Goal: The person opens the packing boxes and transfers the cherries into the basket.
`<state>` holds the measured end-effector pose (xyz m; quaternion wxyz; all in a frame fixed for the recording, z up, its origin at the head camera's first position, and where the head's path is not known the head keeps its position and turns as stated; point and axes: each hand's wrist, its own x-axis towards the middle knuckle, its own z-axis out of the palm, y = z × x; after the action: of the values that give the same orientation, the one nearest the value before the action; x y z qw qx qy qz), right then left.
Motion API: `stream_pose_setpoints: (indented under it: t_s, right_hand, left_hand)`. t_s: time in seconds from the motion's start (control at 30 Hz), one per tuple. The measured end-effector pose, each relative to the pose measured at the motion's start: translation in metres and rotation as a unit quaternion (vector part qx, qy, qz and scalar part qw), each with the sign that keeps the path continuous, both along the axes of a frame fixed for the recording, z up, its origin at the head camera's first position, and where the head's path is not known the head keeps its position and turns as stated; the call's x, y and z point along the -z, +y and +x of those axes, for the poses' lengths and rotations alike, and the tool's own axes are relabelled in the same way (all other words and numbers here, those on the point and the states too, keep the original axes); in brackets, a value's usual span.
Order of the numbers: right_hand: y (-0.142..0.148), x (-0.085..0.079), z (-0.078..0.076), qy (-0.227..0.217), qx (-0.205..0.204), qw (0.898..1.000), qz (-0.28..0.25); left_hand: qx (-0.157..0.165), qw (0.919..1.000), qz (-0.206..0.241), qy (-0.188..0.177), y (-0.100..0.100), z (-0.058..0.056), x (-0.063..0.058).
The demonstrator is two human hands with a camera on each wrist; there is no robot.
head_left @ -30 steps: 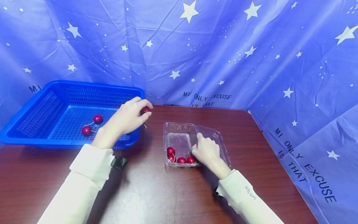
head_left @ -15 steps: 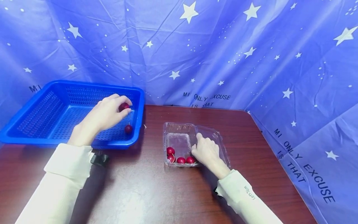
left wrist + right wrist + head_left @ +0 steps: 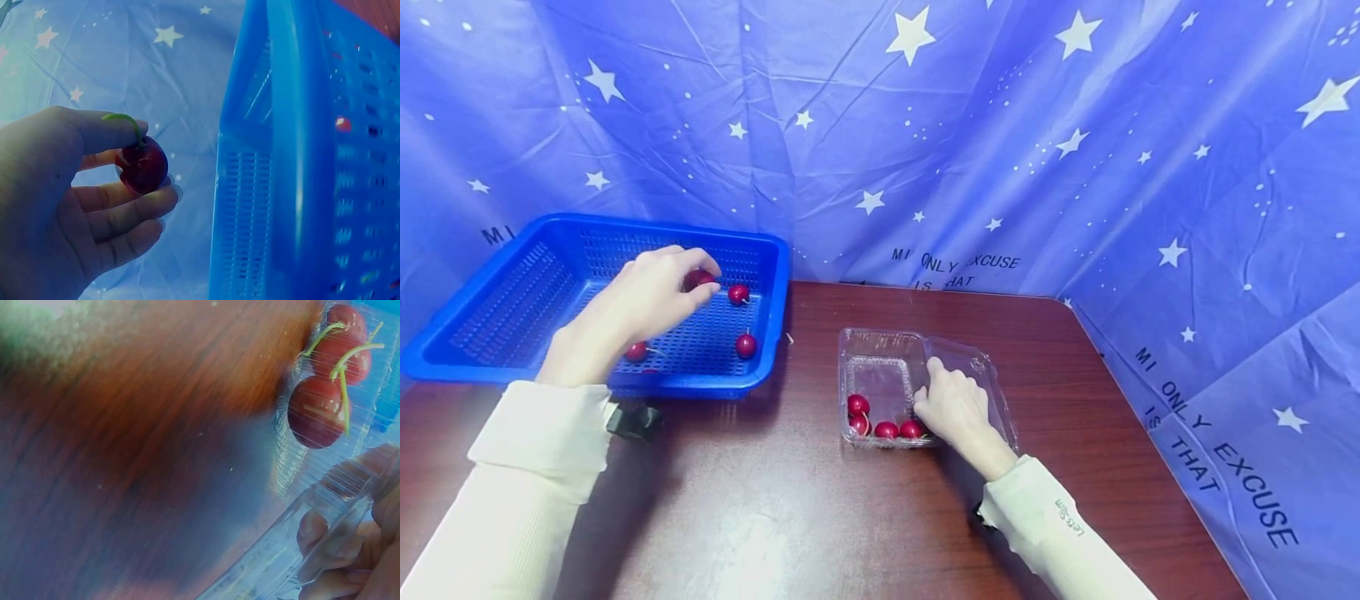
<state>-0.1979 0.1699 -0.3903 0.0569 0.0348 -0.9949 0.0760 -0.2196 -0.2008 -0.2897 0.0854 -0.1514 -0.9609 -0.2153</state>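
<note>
My left hand (image 3: 651,292) is over the blue plastic basket (image 3: 786,275). Thumb and fingertips pinch a dark red cherry (image 3: 145,165) with a green stem. Below, on the basket floor, lie several cherries, among them one cherry (image 3: 746,346) near the right wall; my wrist and hand cover part of the floor. My right hand (image 3: 953,404) grips the clear plastic clamshell box (image 3: 880,335) where box and lid join, its fingers (image 3: 312,525) showing through the plastic. Several cherries sit along the front of the box, one of them a cherry (image 3: 319,412) with a stem.
A clear lid (image 3: 996,383) lies folded out to the right of the box. Everything stands on a brown wooden table (image 3: 820,500). Blue star-printed cloth (image 3: 850,125) hangs behind and along the right side. A small stem piece (image 3: 789,338) lies beside the basket.
My left hand has moved left with the cherry, from the basket's right rim to over its middle. Cherries at the basket's right side have come into view. The right hand and box stay still.
</note>
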Motion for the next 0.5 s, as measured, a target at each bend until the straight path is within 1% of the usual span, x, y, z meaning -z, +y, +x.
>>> stream_pose_setpoints:
  t_s: [0.2,0.4,0.5]
  right_hand:
    - [0.0,-0.002,-0.002,-0.001,-0.002,1.0,0.001]
    - [-0.001,-0.002,-0.001,0.001,-0.001,1.0,-0.001]
    - [0.0,-0.001,0.0,0.001,-0.001,1.0,-0.001]
  left_hand:
    - [-0.017,0.9997,-0.003,-0.017,-0.013,0.002,-0.002]
    - [-0.023,0.9988,-0.02,-0.037,-0.024,0.003,0.0]
    - [-0.028,0.9984,-0.029,-0.041,-0.029,0.004,0.003]
